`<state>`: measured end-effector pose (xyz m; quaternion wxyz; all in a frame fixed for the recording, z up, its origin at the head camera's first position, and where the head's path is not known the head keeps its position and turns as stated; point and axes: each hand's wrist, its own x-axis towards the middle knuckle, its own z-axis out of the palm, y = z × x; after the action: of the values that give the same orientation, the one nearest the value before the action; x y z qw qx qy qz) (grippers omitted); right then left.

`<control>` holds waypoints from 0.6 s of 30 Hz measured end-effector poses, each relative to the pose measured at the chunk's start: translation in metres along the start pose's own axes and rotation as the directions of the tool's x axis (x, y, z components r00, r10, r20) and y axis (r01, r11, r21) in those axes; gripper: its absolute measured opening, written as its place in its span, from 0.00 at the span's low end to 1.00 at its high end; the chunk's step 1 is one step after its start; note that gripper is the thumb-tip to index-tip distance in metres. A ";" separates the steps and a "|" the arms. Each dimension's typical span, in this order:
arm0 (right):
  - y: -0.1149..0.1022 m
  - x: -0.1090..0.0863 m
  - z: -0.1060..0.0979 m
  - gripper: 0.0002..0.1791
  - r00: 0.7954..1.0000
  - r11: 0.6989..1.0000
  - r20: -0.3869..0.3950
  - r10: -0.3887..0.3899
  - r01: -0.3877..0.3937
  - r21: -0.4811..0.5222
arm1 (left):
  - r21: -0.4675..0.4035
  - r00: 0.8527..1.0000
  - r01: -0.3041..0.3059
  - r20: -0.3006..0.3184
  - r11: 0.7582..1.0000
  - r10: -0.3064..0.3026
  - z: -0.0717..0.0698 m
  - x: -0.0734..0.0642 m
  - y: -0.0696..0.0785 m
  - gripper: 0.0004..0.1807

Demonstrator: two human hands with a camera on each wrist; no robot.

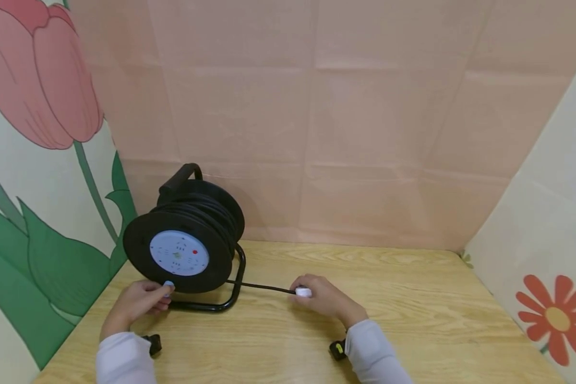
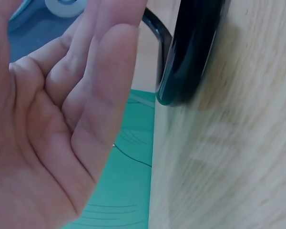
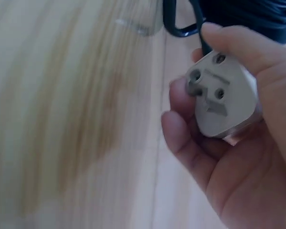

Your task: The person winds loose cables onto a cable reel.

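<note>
A black cable reel [image 1: 182, 229] with a pale blue socket face stands on the left of the table, black cord wound on its drum. At the lower rim of its face, my left hand [image 1: 136, 304] pinches a small light blue knob [image 1: 168, 285] between thumb and fingers. In the left wrist view the curved fingers [image 2: 105, 86] hide most of that grip. My right hand [image 1: 326, 298] holds a white plug [image 3: 224, 95], its pin side turned toward the wrist camera. From the plug a black cord [image 1: 264, 288] runs nearly straight left to the reel.
The reel stands on a black tubular frame [image 1: 206, 307] with a carrying handle [image 1: 180, 180] on top. Under it is a wood-grain table [image 1: 365, 266]. A pink sheet [image 1: 365, 133] hangs behind, with flower-printed panels [image 1: 533, 213] at both sides.
</note>
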<state>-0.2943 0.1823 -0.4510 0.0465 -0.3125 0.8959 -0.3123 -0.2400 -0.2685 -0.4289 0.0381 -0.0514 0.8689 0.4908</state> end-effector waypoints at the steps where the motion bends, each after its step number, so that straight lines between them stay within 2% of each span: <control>1: -0.001 0.000 0.001 0.11 1.000 1.000 -0.003 -0.006 0.006 -0.008 | 0.007 1.000 -0.002 -0.010 1.000 0.002 -0.001 -0.001 0.000 0.26; 5: -0.007 0.003 0.004 0.13 1.000 0.999 -0.008 -0.015 0.015 -0.031 | 0.033 0.999 -0.003 -0.047 0.999 0.004 -0.005 -0.002 -0.002 0.27; 12: -0.017 0.013 0.009 0.16 0.998 0.996 -0.020 -0.054 0.053 -0.074 | 0.003 0.994 0.003 -0.114 1.000 -0.002 -0.012 -0.002 -0.006 0.28; 18: -0.025 0.019 0.017 0.17 0.999 0.998 0.000 -0.043 0.043 -0.044 | -0.031 0.988 -0.005 -0.153 0.999 0.000 -0.014 -0.005 -0.008 0.28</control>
<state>-0.2911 0.1465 -0.4479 0.0325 -0.3327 0.8955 -0.2938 -0.2343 -0.2843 -0.4278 -0.0298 -0.0885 0.8615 0.4991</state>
